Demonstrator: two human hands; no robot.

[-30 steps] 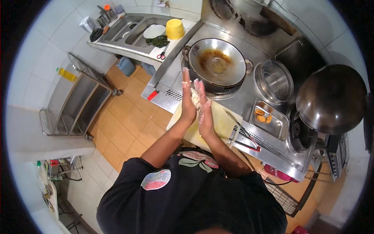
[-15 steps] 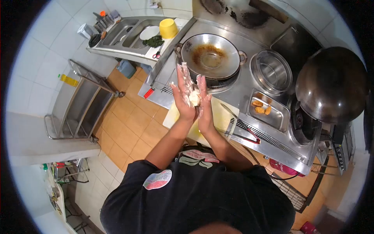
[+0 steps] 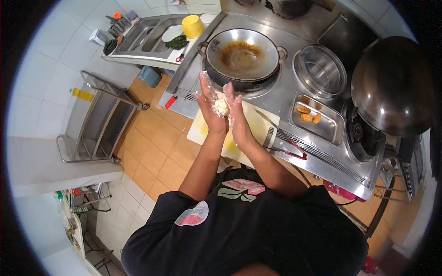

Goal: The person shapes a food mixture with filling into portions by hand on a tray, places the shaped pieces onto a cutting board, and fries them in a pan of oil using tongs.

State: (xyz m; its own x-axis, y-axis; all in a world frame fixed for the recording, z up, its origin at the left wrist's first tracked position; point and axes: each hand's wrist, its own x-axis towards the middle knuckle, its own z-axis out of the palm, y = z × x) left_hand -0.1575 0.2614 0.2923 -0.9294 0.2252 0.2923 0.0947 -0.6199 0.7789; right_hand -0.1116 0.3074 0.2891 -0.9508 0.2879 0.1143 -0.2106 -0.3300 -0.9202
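My left hand (image 3: pixel 212 115) and my right hand (image 3: pixel 237 120) are raised over the white cutting board (image 3: pixel 199 131), palms facing each other and fingers stretched out. Between the palms sits a pale, sticky lump of dough (image 3: pixel 221 107), partly hidden by the hands. White smears of the same stuff coat the fingers. A knife (image 3: pixel 267 120) lies on the board's right side, and red-handled tongs (image 3: pixel 298 154) rest near the counter edge. Just beyond my fingertips stands a wok (image 3: pixel 269 48) with oily brown residue, on the burner.
Right of the wok are a metal pot (image 3: pixel 322 69) and a steel tray (image 3: pixel 327 131) with browned pieces (image 3: pixel 306 117). A large dark dome-shaped pan (image 3: pixel 391 87) looms at far right. Back left, a sink (image 3: pixel 154 43) adjoins a yellow container (image 3: pixel 192 26). A metal trolley (image 3: pixel 99 126) stands left.
The view has shifted slightly. Both hands, still pressed around the dough, have moved a little to the left, and the lump shows more roundly between the palms.
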